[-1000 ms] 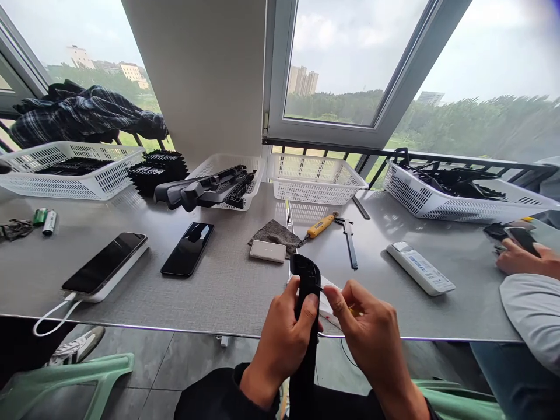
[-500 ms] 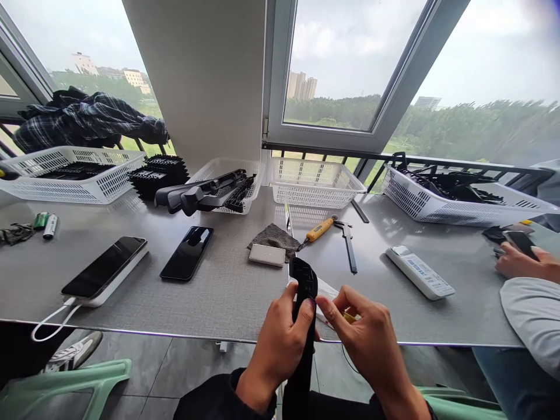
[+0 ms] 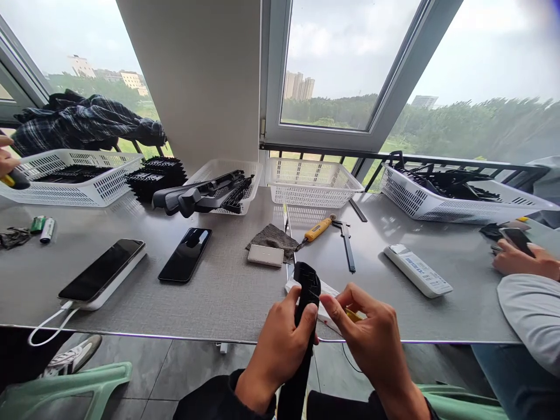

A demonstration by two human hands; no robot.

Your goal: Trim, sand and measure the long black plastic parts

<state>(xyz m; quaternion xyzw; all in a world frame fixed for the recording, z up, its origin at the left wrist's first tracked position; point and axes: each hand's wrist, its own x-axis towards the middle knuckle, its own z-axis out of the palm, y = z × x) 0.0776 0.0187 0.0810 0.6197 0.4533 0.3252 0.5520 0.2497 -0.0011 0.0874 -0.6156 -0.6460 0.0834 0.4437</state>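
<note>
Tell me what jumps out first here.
Low centre, the left hand grips a long black plastic part upright over the near edge of the grey table, with the right hand close at its side. Behind, white baskets line the window; one basket is heaped with long black parts. Two dark phones lie left of centre, and another person's hand holds a phone far right.

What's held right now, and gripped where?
The left hand wraps a long black plastic part just below its curved top end. The right hand touches the part's right edge with fingertips; whether it pinches anything cannot be told.
</note>
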